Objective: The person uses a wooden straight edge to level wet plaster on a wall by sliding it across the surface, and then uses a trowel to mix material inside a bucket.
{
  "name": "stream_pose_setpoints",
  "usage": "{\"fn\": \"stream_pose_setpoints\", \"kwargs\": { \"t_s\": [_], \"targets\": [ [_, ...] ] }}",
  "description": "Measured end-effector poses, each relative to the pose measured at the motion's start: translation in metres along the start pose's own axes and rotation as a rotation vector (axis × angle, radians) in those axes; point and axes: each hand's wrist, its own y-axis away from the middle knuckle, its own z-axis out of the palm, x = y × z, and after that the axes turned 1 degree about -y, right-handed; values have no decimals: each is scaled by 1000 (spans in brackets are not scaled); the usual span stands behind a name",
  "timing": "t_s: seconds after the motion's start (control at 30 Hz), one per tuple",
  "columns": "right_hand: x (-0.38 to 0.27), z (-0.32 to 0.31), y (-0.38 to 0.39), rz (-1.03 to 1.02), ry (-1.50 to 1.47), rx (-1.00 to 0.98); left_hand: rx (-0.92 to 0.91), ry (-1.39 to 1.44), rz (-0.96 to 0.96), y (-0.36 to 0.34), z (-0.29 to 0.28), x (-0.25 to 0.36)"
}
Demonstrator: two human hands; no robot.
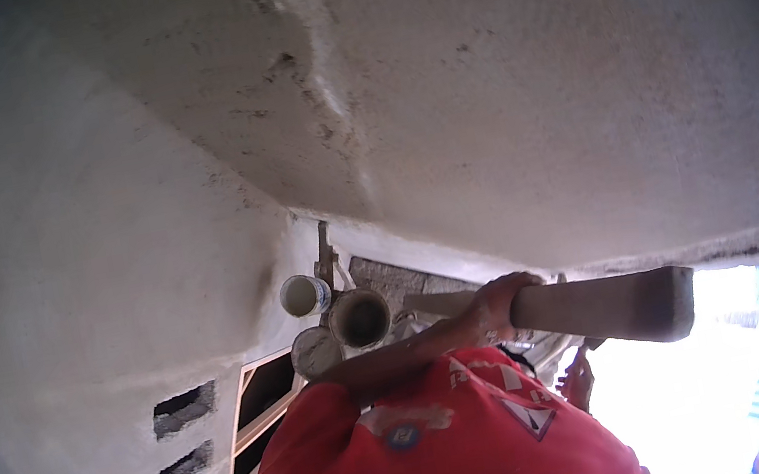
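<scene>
My left hand (503,304) grips a long, grey, plaster-covered board (614,302), which lies crosswise over my red shirt. My right hand (577,380) is partly visible below the board at the right of my body, its fingers bent around something dark that I cannot make out. Beyond my left forearm stand a white bucket (306,296), a dark round bucket (359,319) and another bucket with a grey surface (316,350).
Grey plastered surfaces (530,109) fill the upper view and left side. A wooden window frame (243,429) and several rough rectangular wall holes (184,464) are at lower left. A narrow upright piece (324,252) stands in the corner. Bright daylight shows through an opening at right.
</scene>
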Motion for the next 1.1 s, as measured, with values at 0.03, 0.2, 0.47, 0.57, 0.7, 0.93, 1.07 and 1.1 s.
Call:
{"fn": "stream_pose_setpoints", "kwargs": {
  "t_s": [0.03,0.2,0.47,0.57,0.7,0.93,1.07,1.1],
  "targets": [
    [1,-10,3,-60,-88,-9,-26,191,-74,-2,8,8],
    [-85,12,85,-422,-160,180,-125,593,-277,-22,44,52],
    [-165,-16,127,-814,-81,275,-585,359,-81,-79,113,32],
    [-178,-35,114,-840,7,211,-617,-94,281,-108,130,36],
    [-201,-53,108,-905,148,379,-724,-271,332,-137,177,32],
    [-170,-115,78,-767,416,464,-910,-313,564,-180,224,-17],
    [-196,-134,89,-777,-42,624,-785,-479,425,-187,205,-2],
    [-192,-144,86,-801,-9,664,-825,-428,240,-187,181,-20]
  ]
}}
